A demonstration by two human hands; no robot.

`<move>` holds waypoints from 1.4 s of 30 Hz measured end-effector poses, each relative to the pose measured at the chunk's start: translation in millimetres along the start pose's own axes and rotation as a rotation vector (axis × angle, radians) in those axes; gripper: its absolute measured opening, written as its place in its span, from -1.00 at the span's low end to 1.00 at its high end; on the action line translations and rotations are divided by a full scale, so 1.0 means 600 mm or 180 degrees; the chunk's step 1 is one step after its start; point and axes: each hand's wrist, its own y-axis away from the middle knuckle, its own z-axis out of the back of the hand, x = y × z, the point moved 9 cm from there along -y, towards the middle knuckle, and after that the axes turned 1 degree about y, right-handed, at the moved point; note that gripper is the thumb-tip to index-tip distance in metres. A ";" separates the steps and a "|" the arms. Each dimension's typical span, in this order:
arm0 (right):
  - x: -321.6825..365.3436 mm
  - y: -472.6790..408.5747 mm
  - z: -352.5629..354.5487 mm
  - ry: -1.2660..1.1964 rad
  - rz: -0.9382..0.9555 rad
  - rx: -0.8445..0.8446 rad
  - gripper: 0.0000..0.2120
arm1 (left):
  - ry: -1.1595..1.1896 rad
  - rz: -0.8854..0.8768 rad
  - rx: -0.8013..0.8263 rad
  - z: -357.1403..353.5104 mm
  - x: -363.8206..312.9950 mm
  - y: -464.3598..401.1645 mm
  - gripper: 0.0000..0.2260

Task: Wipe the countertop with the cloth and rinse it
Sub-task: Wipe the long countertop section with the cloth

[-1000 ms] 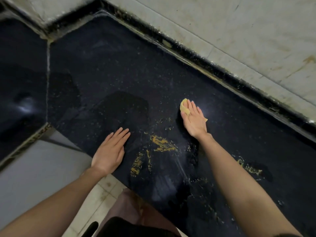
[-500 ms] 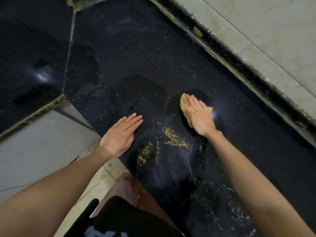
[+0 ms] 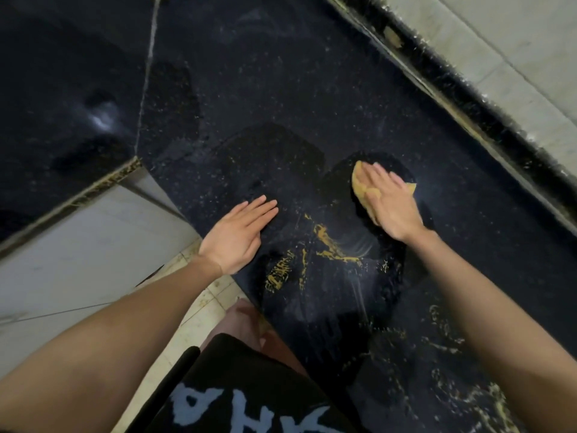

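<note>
Pressing the yellow cloth (image 3: 362, 187) flat onto the dark countertop (image 3: 281, 89), the right hand (image 3: 392, 206) sits right of frame centre, fingers straight and close together on top of the cloth, not curled round it; cloth edges poke out at the fingertips and on the far side of the palm. Left hand (image 3: 239, 235) lies flat near the counter's front edge, left of centre, fingers straight and together, holding nothing, looks like bracing. Between the two hands, a bit lower in frame, is the main yellow smear (image 3: 329, 245), with a second streaky patch (image 3: 279, 275) just left of it and more yellowish residue (image 3: 449, 348) scattered toward lower right. Cloth is just beside the top of the main smear, not on it. My read: mid-wipe, most of the mess not yet lifted, rinse not started (no sink or tap in view). To do this pass well: keep the palm flat so pressure spreads across the whole cloth, drag it down and left through the main smear in one stroke, then overlap the next stroke over the streaky patch rather than scrubbing in circles, which would just spread it. Gather residue toward one spot, then fold the cloth to a clean face for the lower-right scatter. Watch the front edge: pushing toward it risks dumping gunk onto the tiled floor (image 3: 199, 307). Wet sheen near the smear suggests the surface is slick, so the bracing hand should stay planted.
</note>
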 end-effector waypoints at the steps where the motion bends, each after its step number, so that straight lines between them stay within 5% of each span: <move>1: -0.017 -0.021 0.005 -0.0048 -0.0289 -0.0079 -0.33 | -0.0001 0.0007 -0.0020 0.001 -0.001 0.000 -0.53; 4: 0.036 -0.070 0.004 -0.0033 -0.0426 -0.0140 -0.31 | 0.0057 0.0030 -0.0001 0.005 -0.003 0.000 -0.54; 8: 0.192 -0.026 -0.042 0.0074 0.0802 0.0155 -0.42 | 0.0051 0.0038 0.0005 0.006 -0.002 -0.001 -0.54; 11: 0.169 0.035 -0.055 0.0198 0.1304 0.0406 -0.50 | 0.0027 0.0039 0.0040 0.005 -0.003 0.000 -0.54; 16: -0.101 0.046 0.023 -0.0010 -0.0704 -0.0034 -0.34 | -0.0015 0.0062 0.0081 0.001 0.000 0.001 -0.54; 18: -0.119 0.074 0.024 -0.0072 -0.1044 -0.0061 -0.33 | -0.0006 0.0065 0.0114 -0.001 0.002 0.001 -0.53; 21: -0.049 0.119 -0.007 -0.0094 -0.0938 -0.0155 -0.37 | -0.0003 0.0080 0.0129 -0.003 0.003 0.001 -0.53; 26: 0.127 0.184 -0.069 0.0042 0.0094 0.0086 -0.44 | -0.0049 0.0112 0.0178 -0.003 0.003 0.001 -0.52; 29: 0.108 0.178 -0.052 0.0071 0.0382 0.0118 -0.46 | -0.0071 0.0119 0.0166 0.001 -0.001 0.000 -0.52; 35: -0.040 0.131 -0.013 -0.0115 -0.1483 -0.0398 -0.33 | 0.0000 0.0131 0.0105 0.006 -0.003 0.000 -0.51; 42: 0.220 0.195 -0.082 0.0090 0.0252 0.0030 -0.50 | 0.0019 0.0130 0.0115 0.001 0.000 0.002 -0.51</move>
